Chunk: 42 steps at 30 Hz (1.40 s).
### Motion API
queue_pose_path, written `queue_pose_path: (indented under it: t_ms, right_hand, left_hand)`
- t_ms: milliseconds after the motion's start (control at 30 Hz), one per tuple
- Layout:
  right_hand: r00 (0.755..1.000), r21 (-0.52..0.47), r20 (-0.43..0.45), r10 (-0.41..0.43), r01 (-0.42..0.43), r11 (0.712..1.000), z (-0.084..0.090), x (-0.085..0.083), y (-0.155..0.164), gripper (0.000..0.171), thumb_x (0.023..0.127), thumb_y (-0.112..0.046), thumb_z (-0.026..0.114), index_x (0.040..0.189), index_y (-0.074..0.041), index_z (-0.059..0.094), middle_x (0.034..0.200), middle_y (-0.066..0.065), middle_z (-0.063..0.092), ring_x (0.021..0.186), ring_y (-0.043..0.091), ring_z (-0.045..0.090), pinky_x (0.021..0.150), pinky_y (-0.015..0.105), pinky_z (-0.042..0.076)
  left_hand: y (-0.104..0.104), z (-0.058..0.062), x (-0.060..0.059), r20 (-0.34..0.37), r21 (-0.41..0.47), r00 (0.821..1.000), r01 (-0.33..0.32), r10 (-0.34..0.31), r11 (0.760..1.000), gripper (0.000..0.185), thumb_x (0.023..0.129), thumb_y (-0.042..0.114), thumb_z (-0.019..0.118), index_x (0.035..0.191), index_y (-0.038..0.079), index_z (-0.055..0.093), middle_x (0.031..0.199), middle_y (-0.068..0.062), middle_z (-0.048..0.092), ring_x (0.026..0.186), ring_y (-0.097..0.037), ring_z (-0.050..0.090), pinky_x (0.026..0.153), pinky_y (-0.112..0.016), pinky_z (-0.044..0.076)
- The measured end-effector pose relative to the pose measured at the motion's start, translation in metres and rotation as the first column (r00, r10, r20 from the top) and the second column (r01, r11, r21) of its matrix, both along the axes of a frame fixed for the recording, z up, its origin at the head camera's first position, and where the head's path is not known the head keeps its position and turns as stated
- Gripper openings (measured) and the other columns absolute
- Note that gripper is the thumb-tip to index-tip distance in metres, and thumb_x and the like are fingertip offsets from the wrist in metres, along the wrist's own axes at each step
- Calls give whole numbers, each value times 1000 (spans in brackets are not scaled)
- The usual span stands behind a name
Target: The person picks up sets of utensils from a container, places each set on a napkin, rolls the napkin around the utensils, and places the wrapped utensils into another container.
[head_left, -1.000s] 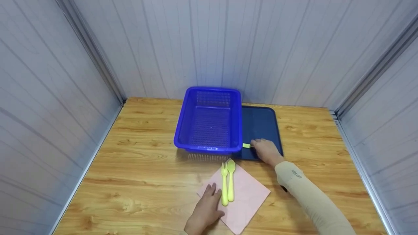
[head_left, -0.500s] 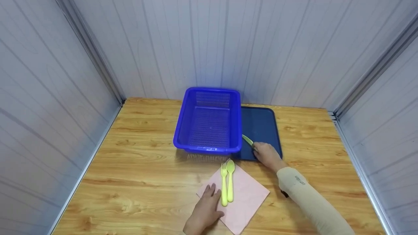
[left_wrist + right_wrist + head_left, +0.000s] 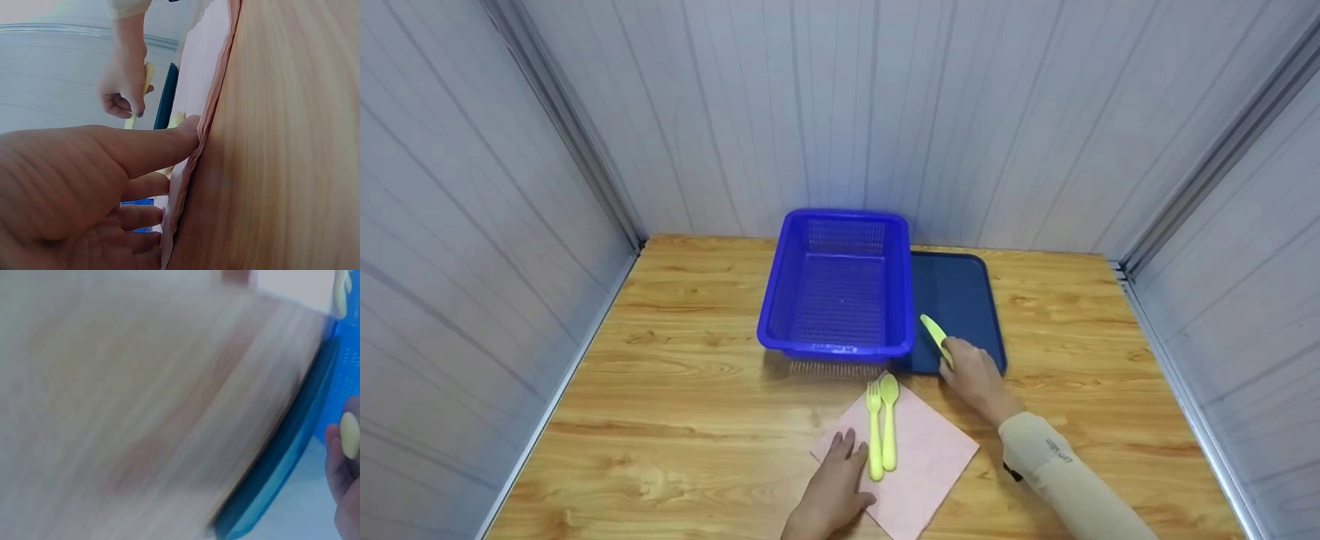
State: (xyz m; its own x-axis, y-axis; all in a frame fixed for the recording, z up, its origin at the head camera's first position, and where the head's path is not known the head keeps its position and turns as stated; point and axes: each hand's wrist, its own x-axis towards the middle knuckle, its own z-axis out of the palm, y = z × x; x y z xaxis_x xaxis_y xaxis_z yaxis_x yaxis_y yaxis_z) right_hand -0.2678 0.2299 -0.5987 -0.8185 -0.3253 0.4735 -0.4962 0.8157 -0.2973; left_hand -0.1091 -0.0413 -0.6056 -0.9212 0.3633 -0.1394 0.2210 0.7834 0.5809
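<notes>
My right hand (image 3: 975,381) grips a yellow-green plastic knife (image 3: 934,334) by its handle, blade pointing forward, over the front of a dark blue tray (image 3: 960,292). In the right wrist view the handle end of the knife (image 3: 350,436) pokes out of the curled fingers. My left hand (image 3: 832,489) rests with extended fingers on the left corner of a pink napkin (image 3: 928,465). In the left wrist view its thumb lies at the edge of the layered napkin (image 3: 191,79). A yellow fork (image 3: 874,435) and spoon (image 3: 889,431) lie side by side on the napkin, close to the left fingers.
A blue mesh basket (image 3: 834,349) stands behind the napkin, overlapping the left part of the tray. The wooden table (image 3: 682,420) is enclosed by pale panel walls (image 3: 855,105) at the back and both sides.
The right hand has picked the knife up from the tray, turned its blade forward and drawn it slightly back towards me. The left hand stays in place on the napkin.
</notes>
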Motion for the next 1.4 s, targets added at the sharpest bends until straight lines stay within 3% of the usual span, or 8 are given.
queue_pose_path:
  t_ms: [100,267,533,700,933,1167,1400]
  right_hand:
    - [999,-6,-25,-24,24,1000,2,13,-4,15,80,0,71,91,1,61,77,13,64,64,30,64,52,44,53]
    - [997,-3,-7,-72,72,997,8,31,-13,11,79,0,71,80,-3,61,66,8,59,53,26,58,44,42,48]
    - [988,82,-68,-142,147,986,14,55,-34,23,70,-3,77,68,-7,55,54,6,51,43,28,52,35,42,41]
    - [988,61,15,-154,152,986,14,75,-52,21,69,-2,74,68,-9,54,57,5,51,45,29,53,36,41,40]
    - [987,29,92,-135,132,991,9,98,-69,20,72,-3,73,69,-10,55,55,3,52,46,21,53,38,37,41]
    - [976,62,147,-162,155,986,2,105,-74,23,71,-2,72,66,-11,51,56,5,53,48,22,54,40,37,41]
    - [970,17,162,-182,182,983,0,102,-80,22,71,-2,74,67,-9,53,56,7,54,50,27,58,42,40,44]
  left_hand:
    - [1,0,0,11,-3,1000,-1,1,1000,77,73,23,84,136,-4,51,148,-28,34,138,-46,27,108,-51,31]
    - [3,0,-1,37,-4,999,-13,13,1000,77,74,23,84,138,-2,50,150,-26,33,139,-44,25,109,-51,29]
    - [2,-1,-3,11,13,1000,-3,3,1000,77,74,23,84,138,-2,49,150,-27,33,139,-44,25,109,-51,30]
    - [-2,-1,-4,3,19,1000,16,-16,1000,76,74,21,84,137,-5,50,147,-30,34,137,-48,27,106,-53,33]
    - [4,0,-8,64,16,998,7,-8,1000,76,73,20,85,136,-6,51,148,-29,34,138,-48,25,107,-55,31]
    - [8,0,-11,105,-2,994,4,-4,1000,76,73,21,85,136,-4,51,149,-27,34,138,-47,24,107,-56,31]
    - [6,0,-11,129,11,992,-11,9,1000,76,73,18,85,136,-6,51,150,-28,32,139,-49,22,107,-58,29]
